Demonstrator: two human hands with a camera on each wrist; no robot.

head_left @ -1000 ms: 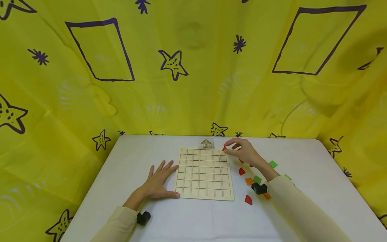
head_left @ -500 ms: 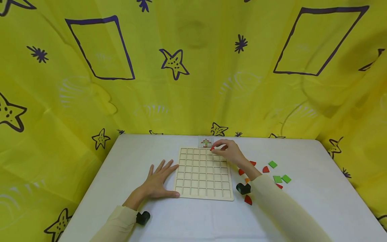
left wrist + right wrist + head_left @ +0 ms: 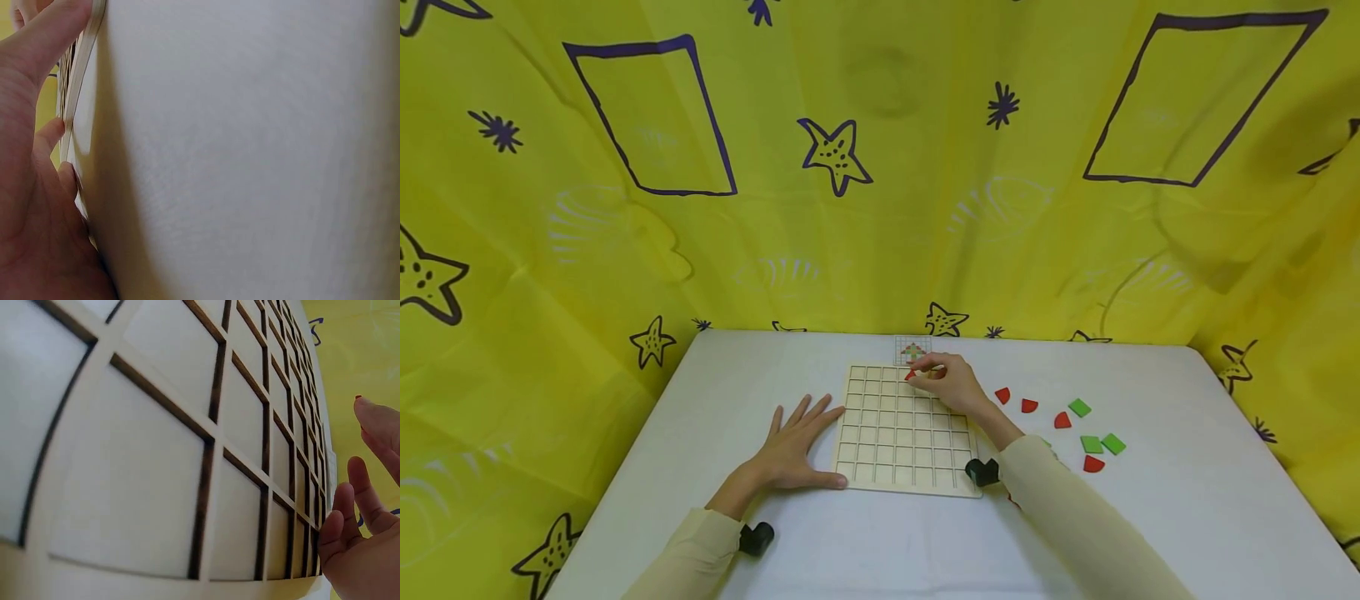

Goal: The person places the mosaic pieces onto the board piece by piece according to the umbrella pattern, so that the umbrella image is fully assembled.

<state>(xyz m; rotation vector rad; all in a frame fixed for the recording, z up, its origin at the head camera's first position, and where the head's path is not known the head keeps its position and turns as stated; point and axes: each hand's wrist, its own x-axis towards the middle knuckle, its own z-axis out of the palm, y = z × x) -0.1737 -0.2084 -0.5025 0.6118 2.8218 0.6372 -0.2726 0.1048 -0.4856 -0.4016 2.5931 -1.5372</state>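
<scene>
A wooden grid board [image 3: 884, 435] with square recesses lies on the white table. My right hand [image 3: 953, 385] pinches a small red quarter-circle tile [image 3: 912, 375] between thumb and index finger, over the board's top row near its middle. In the right wrist view only a red sliver of that tile [image 3: 359, 397] shows at the fingertip. With fingers spread, my left hand [image 3: 792, 454] rests at the board's left side, thumb on the lower left corner and a fingertip at the left edge. The left wrist view shows the thumb [image 3: 53, 31] against the board's edge.
A small pattern card [image 3: 913, 348] with a coloured figure on a grid lies behind the board. To the right are loose red quarter-circle tiles [image 3: 1029, 406] and green square tiles [image 3: 1092, 445]; my right forearm hides others. A yellow curtain [image 3: 880, 250] hangs behind the table.
My right hand has moved left along the board's top edge with the red tile, from the upper right corner to near the middle. The left hand has stayed in place.
</scene>
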